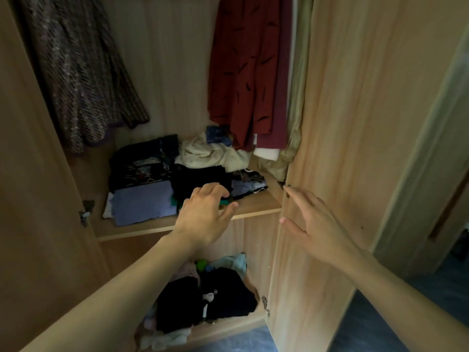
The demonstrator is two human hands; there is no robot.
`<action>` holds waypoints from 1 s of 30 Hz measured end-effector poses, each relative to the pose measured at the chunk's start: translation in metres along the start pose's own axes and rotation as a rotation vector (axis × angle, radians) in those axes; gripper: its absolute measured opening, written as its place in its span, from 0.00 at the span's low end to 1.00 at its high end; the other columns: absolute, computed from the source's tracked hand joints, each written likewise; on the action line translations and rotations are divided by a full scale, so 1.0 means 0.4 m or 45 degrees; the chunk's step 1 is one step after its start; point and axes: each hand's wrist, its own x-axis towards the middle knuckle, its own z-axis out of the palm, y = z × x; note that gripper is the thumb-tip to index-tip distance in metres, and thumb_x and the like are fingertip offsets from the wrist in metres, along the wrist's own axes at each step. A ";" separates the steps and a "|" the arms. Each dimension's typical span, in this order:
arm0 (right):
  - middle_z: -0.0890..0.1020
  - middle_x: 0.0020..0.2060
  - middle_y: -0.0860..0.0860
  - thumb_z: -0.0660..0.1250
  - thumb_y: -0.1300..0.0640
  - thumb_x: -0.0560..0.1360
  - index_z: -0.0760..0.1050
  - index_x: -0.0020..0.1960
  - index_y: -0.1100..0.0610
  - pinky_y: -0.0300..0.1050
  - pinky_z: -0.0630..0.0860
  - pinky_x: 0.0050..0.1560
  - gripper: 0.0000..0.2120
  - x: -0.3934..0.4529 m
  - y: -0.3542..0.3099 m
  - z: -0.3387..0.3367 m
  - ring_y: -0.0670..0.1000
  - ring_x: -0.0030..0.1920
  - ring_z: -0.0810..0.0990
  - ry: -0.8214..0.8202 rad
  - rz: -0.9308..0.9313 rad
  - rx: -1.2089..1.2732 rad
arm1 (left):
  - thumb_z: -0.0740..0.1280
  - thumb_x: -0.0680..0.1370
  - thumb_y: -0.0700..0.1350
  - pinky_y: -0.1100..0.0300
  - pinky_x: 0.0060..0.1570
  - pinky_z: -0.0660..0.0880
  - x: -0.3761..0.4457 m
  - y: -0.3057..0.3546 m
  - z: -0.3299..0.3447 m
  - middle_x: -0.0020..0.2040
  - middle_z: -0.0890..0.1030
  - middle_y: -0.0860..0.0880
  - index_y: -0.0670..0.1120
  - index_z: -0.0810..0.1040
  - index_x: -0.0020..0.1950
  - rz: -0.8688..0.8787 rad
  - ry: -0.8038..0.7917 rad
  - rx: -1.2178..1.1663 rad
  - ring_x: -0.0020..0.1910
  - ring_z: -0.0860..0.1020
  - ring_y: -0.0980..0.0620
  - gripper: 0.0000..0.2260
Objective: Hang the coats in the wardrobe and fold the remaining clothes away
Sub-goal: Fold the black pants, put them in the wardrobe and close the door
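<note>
The wooden wardrobe (pixel 165 59) stands open in front of me. A brown knitted coat (pixel 76 77) hangs at the upper left and a dark red garment (pixel 243 72) hangs at the upper right. Folded clothes lie on the middle shelf (pixel 253 212): a lilac piece (pixel 142 201) in front, black pieces (pixel 200 181) and a cream bundle (pixel 210 153) behind. My left hand (pixel 205 214) hovers over the shelf's front edge with relaxed fingers and holds nothing. My right hand (pixel 312 219) reaches with straight fingers toward the inner edge of the right door (pixel 355 123); it holds nothing.
The bottom compartment holds a loose heap of black clothes (pixel 208 301) and pale ones. The left door (pixel 30 199) stands open beside me with a metal hinge (pixel 85 215). Blue floor (pixel 243 339) shows below. A doorway opens at the far right.
</note>
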 end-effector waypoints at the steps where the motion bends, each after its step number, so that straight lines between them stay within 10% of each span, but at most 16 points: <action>1: 0.64 0.75 0.49 0.62 0.45 0.80 0.50 0.79 0.44 0.55 0.68 0.70 0.33 -0.005 0.018 -0.015 0.51 0.73 0.64 0.007 -0.014 0.002 | 0.60 0.81 0.59 0.47 0.64 0.69 0.007 0.019 0.011 0.72 0.69 0.50 0.51 0.73 0.68 0.003 -0.002 -0.010 0.69 0.67 0.46 0.19; 11: 0.65 0.75 0.49 0.63 0.47 0.80 0.56 0.79 0.49 0.47 0.62 0.72 0.31 -0.034 0.165 -0.146 0.49 0.73 0.63 0.199 -0.035 -0.048 | 0.60 0.81 0.59 0.47 0.61 0.71 0.072 0.224 0.085 0.67 0.73 0.51 0.50 0.73 0.66 0.123 0.022 -0.078 0.64 0.70 0.47 0.18; 17: 0.63 0.74 0.57 0.67 0.56 0.77 0.66 0.74 0.57 0.63 0.60 0.75 0.27 -0.055 0.246 -0.224 0.57 0.76 0.58 0.493 0.038 -0.122 | 0.62 0.81 0.56 0.47 0.60 0.72 0.101 0.311 0.118 0.62 0.75 0.54 0.57 0.73 0.56 0.180 0.020 -0.173 0.60 0.71 0.48 0.07; 23: 0.34 0.79 0.53 0.68 0.55 0.77 0.35 0.80 0.50 0.59 0.50 0.78 0.47 -0.058 0.316 -0.230 0.56 0.80 0.41 0.426 0.233 0.009 | 0.58 0.80 0.60 0.46 0.62 0.70 0.120 0.384 0.173 0.65 0.73 0.54 0.52 0.72 0.66 0.173 -0.054 -0.079 0.64 0.70 0.49 0.19; 30: 0.54 0.79 0.56 0.66 0.50 0.78 0.38 0.80 0.57 0.56 0.56 0.77 0.44 -0.021 0.370 -0.234 0.56 0.78 0.55 0.446 0.454 0.177 | 0.59 0.80 0.60 0.48 0.60 0.70 0.126 0.422 0.204 0.64 0.73 0.54 0.53 0.72 0.64 0.131 -0.076 -0.049 0.63 0.70 0.50 0.17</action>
